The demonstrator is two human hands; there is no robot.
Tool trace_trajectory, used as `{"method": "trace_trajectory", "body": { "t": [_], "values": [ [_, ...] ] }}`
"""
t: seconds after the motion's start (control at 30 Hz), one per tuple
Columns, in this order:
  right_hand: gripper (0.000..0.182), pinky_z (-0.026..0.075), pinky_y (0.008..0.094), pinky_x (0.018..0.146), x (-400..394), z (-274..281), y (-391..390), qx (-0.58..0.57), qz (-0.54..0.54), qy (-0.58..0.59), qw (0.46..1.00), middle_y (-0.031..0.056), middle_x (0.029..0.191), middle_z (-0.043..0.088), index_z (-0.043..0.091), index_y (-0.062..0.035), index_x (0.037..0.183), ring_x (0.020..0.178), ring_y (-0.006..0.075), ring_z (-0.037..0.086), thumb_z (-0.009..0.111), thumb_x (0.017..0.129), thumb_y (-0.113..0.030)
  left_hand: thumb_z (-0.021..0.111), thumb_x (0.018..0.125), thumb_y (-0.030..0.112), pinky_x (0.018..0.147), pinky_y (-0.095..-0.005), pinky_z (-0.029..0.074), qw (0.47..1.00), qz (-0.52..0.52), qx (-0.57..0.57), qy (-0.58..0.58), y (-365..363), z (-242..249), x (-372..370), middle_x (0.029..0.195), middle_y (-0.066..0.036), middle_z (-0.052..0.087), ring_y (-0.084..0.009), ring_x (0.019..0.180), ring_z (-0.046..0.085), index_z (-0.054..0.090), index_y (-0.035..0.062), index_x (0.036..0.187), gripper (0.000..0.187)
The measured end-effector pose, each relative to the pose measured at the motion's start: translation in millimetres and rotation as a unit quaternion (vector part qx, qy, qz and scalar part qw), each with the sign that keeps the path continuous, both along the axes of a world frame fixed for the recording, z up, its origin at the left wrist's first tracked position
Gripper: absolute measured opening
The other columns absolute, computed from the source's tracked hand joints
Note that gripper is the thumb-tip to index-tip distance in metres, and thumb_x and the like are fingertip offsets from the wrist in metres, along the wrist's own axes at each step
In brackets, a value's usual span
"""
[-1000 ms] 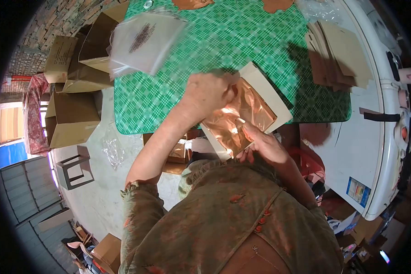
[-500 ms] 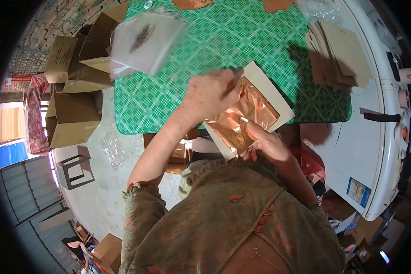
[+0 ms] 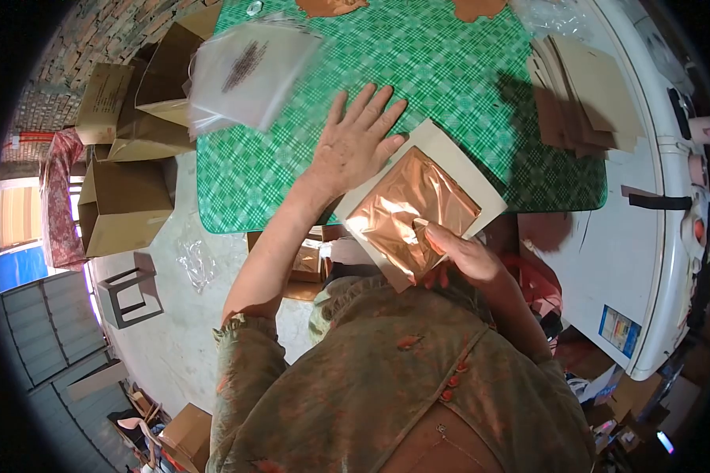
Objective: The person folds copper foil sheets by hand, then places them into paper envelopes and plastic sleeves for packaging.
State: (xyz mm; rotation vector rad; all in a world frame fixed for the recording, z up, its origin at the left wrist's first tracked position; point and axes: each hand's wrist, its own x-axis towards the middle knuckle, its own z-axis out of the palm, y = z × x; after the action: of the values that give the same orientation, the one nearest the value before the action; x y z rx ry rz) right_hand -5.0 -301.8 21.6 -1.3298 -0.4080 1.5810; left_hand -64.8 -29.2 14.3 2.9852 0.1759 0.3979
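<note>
A cream card (image 3: 489,197) with a shiny copper-coloured foil sheet (image 3: 414,193) on its face is tilted at the front edge of the green checked table. My right hand (image 3: 469,254) grips its lower right side, thumb on the foil and the other fingers mostly underneath. Palm down, my left hand (image 3: 353,150) has its fingers spread over the green cloth (image 3: 442,71), just left of the card. Its thumb reaches close to the card's upper left edge; whether they touch, I cannot tell.
Clear plastic bags (image 3: 248,71) lie on the table's left part. Stacked brown cards (image 3: 584,94) are at the right, by a white surface (image 3: 576,236). Open cardboard boxes (image 3: 130,197) stand left of the table. A grey frame (image 3: 126,296) and clear plastic (image 3: 197,264) are on the floor.
My left hand has moved off the foil, up and to the left, and its fingers have spread. The card and foil have shifted slightly down and left in my right hand.
</note>
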Motion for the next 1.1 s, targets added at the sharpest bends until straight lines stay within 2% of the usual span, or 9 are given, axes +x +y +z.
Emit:
{"method": "trace_trajectory", "body": {
  "t": [0.07, 0.17, 0.27, 0.3, 0.5, 0.63, 0.77, 0.9, 1.1],
  "values": [
    [0.062, 0.051, 0.0252, 0.054, -1, 0, 0, -0.021, 0.003, 0.003, 1.0, 0.01, 0.104, 0.074, 0.046, -0.0036, 0.152, 0.071, 0.0178, 0.073, 0.038, 0.112, -0.05, 0.044, 0.109, 0.046, 0.128, -0.0539, 0.015, 1.0, -0.005, -0.029, -0.011, -3, 8, 2, 0.163, -0.01, 0.042, -0.0309, 0.155, 0.03, 0.044, 0.0173, 0.157, 0.057],
    [0.063, 0.051, 0.0252, 0.054, -2, -1, 1, -0.037, 0.008, 0.01, 0.999, 0.0114, 0.113, 0.071, 0.042, -0.0055, 0.156, 0.072, 0.0178, 0.073, 0.038, 0.112, -0.051, 0.052, 0.106, 0.041, 0.123, -0.0506, 0.026, 0.992, -0.033, -0.069, -0.105, -6, 24, 19, 0.147, -0.009, 0.057, -0.0314, 0.143, 0.044, 0.061, 0.0146, 0.143, 0.047],
    [0.063, 0.051, 0.0251, 0.054, -1, -20, -2, -0.002, 0.032, -0.038, 0.999, 0.0113, 0.119, 0.069, 0.041, -0.0069, 0.158, 0.074, 0.0178, 0.073, 0.037, 0.112, -0.051, 0.058, 0.103, 0.037, 0.108, -0.0461, 0.037, 0.98, -0.112, -0.163, -0.033, 3, 22, 42, 0.125, -0.006, 0.067, -0.0295, 0.126, 0.054, 0.075, 0.0115, 0.118, 0.033],
    [0.063, 0.052, 0.0252, 0.055, 0, -30, -5, 0.024, 0.042, -0.068, 0.997, 0.0113, 0.122, 0.068, 0.041, -0.007, 0.158, 0.075, 0.0178, 0.073, 0.038, 0.113, -0.05, 0.057, 0.105, 0.036, 0.105, -0.0429, 0.038, 0.984, -0.084, -0.146, 0.054, 0, 37, 46, 0.121, -0.006, 0.066, -0.0256, 0.122, 0.055, 0.075, 0.0051, 0.109, 0.035],
    [0.055, 0.058, 0.0276, 0.063, 4, -43, -18, 0.127, 0.052, -0.175, 0.975, 0.0134, 0.143, 0.06, 0.046, -0.0046, 0.155, 0.092, 0.0186, 0.074, 0.043, 0.113, -0.041, 0.063, 0.104, 0.037, 0.092, -0.0386, 0.046, 0.948, -0.214, -0.21, 0.108, 17, 49, 75, 0.095, -0.004, 0.07, -0.0189, 0.097, 0.063, 0.074, 0.0092, 0.105, 0.03],
    [0.051, 0.059, 0.0297, 0.085, 8, -50, -21, 0.19, 0.064, -0.244, 0.949, 0.0138, 0.153, 0.053, 0.05, -0.0021, 0.152, 0.119, 0.0179, 0.067, 0.047, 0.113, -0.034, 0.067, 0.104, 0.035, 0.071, -0.0322, 0.049, 0.868, -0.124, -0.397, 0.27, 16, 78, 78, 0.076, 0.004, 0.062, -0.0068, 0.076, 0.056, 0.073, 0.009, 0.1, 0.027],
    [0.05, 0.047, 0.0302, 0.11, 7, -58, -20, 0.192, 0.06, -0.256, 0.945, 0.0117, 0.151, 0.056, 0.053, 0.0018, 0.149, 0.134, 0.016, 0.056, 0.05, 0.112, -0.032, 0.067, 0.104, 0.036, 0.072, -0.03, 0.046, 0.853, -0.185, -0.416, 0.254, 26, 56, 84, 0.077, 0.005, 0.058, -0.0065, 0.077, 0.051, 0.072, 0.008, 0.096, 0.03],
    [0.039, 0.049, 0.029, 0.108, 4, -33, -9, 0.031, -0.028, -0.031, 0.999, 0.0068, 0.142, 0.062, 0.058, -0.0007, 0.143, 0.127, 0.0152, 0.06, 0.058, 0.109, -0.02, 0.068, 0.103, 0.04, 0.072, -0.0292, 0.044, 0.841, -0.129, -0.462, 0.248, 24, 50, 81, 0.076, 0.007, 0.056, -0.0065, 0.077, 0.048, 0.071, 0.0071, 0.093, 0.034],
    [0.049, 0.049, 0.0275, 0.106, 5, -18, -5, 0.025, -0.02, -0.107, 0.994, 0.0081, 0.139, 0.064, 0.056, -0.0004, 0.147, 0.128, 0.0142, 0.059, 0.055, 0.11, -0.033, 0.068, 0.101, 0.045, 0.082, -0.0313, 0.048, 0.875, -0.107, -0.45, 0.143, 18, 45, 73, 0.096, 0.001, 0.066, -0.0117, 0.091, 0.058, 0.073, 0.0071, 0.109, 0.039]
  ]
}}
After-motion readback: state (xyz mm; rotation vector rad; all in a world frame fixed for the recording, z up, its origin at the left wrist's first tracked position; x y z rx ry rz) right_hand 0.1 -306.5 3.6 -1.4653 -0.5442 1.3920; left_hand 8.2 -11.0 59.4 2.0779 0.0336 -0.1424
